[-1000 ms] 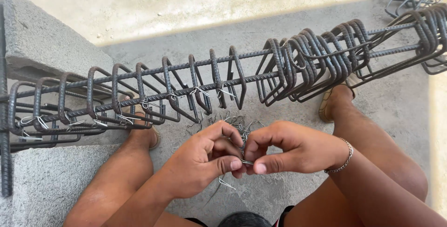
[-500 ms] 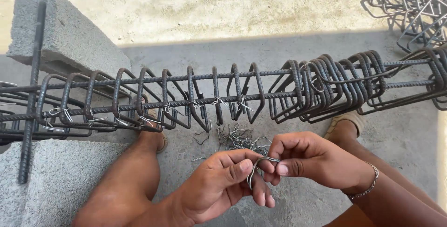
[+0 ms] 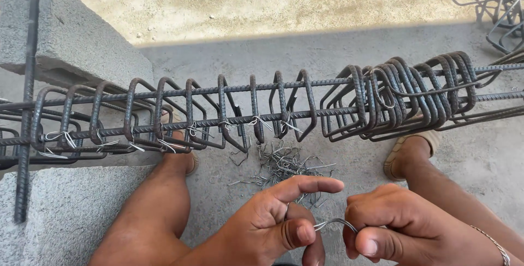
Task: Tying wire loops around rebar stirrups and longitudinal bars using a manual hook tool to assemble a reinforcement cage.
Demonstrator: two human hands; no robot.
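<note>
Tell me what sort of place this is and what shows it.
Most likely an outdoor building site or rebar yard. A rebar cage of stirrups rests on concrete blocks, and cut tie wires lie on the concrete floor. The left hand and right hand hold a wire piece.

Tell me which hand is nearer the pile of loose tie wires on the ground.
Left. The left hand sits just below the pile of tie wires, its forefinger stretched under it. The right hand is lower and off to the pile's right.

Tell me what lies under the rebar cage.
Under the rebar cage lie a pile of wire ties on the concrete floor and two sandalled feet; concrete blocks hide its left support.
</note>
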